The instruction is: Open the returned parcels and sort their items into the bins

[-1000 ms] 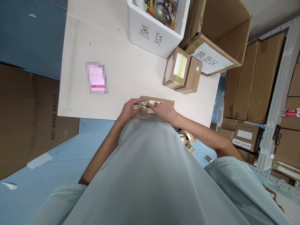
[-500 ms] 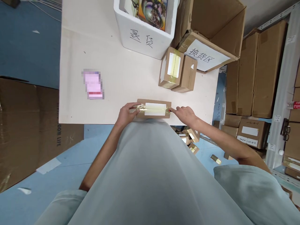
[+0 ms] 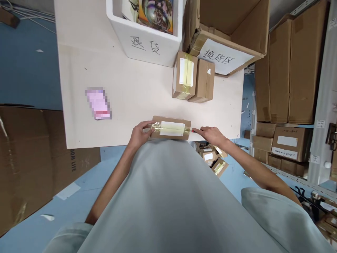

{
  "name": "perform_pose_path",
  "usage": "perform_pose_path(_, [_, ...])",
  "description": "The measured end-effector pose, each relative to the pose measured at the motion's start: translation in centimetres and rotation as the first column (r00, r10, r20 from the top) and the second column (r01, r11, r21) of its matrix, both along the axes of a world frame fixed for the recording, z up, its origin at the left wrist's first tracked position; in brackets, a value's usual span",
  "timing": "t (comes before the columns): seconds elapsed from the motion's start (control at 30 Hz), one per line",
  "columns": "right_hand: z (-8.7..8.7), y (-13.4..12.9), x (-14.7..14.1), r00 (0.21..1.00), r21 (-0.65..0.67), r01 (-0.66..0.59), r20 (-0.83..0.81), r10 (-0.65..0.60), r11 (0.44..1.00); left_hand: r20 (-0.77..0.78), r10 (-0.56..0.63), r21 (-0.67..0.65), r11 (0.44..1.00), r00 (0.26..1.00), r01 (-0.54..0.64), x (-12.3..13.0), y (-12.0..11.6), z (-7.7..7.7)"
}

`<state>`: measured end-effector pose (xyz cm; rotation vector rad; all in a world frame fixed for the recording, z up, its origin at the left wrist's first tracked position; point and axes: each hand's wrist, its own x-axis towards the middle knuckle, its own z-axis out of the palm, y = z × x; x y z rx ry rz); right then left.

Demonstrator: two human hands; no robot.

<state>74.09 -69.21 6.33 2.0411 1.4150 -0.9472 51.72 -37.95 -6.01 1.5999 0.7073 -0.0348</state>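
- the taped box (image 3: 171, 135) lies long side across at the near edge of the table (image 3: 126, 95), right in front of the person's shirt (image 3: 168, 189); a white label (image 3: 172, 128) with clear tape over it covers the middle of its top.
- the left hand (image 3: 139, 135) grasps the left end of that box, thumb and fingers resting on the taped part.
- the right hand (image 3: 212, 135) is just beyond the box's right end, its fingers closed around a small red-tipped tool (image 3: 193, 131), index finger stretched along it; how the rest of the grip goes cannot be told.
- the tool's tip points left at the box end; whether it touches cannot be told.
- farther off, right of the middle, two small cartons (image 3: 185, 75) stand side by side, the left one taped and labelled.
- behind them, a white foam bin (image 3: 143, 47) holding printed packs (image 3: 156, 15) stands left of a big open carton (image 3: 234, 21) with a handwritten sign (image 3: 225, 56).
- a blurred pink item (image 3: 98, 103) lies on the left of the table.
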Motion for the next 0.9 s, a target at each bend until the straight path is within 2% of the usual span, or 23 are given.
perform_pose_path(0.17, [-1.3, -2.7, -0.6, 0.999, 0.015, 0.023, -0.027, -0.022, 1.000, -0.033, -0.030, -0.033, 0.999, 0.999, 0.029, 0.2, -0.3, 0.4])
perform_pose_path(0.3, [-2.5, -4.2, -1.1, 0.993, 0.037, 0.107, -0.050, -0.105, 0.994, -0.033, -0.031, -0.039, 0.999, 0.999, 0.030, 0.3, -0.7, 0.5])
perform_pose_path(0.43, [-4.0, -4.8, -1.1, 0.977, 0.126, 0.193, -0.115, -0.179, 0.973, -0.040, -0.020, -0.045, 0.999, 0.999, 0.018, 0.6, -1.0, 0.6])
perform_pose_path(0.6, [-5.8, -4.7, -1.0, 0.954, 0.253, 0.286, -0.170, -0.249, 0.924, -0.057, -0.040, -0.058, 0.998, 0.998, 0.037, 1.1, -0.5, 0.7])
perform_pose_path(0.77, [-6.3, -3.7, -0.7, 0.941, 0.328, 0.335, -0.151, -0.301, 0.883, -0.083, -0.026, -0.088, 0.996, 0.996, 0.018, 1.2, 0.6, 0.4])
perform_pose_path(0.9, [-6.6, -1.4, -0.4, 0.921, 0.450, 0.388, -0.208, -0.328, 0.804, -0.098, 0.058, -0.109, 0.992, 0.993, -0.068, 0.1, 1.8, -0.3])
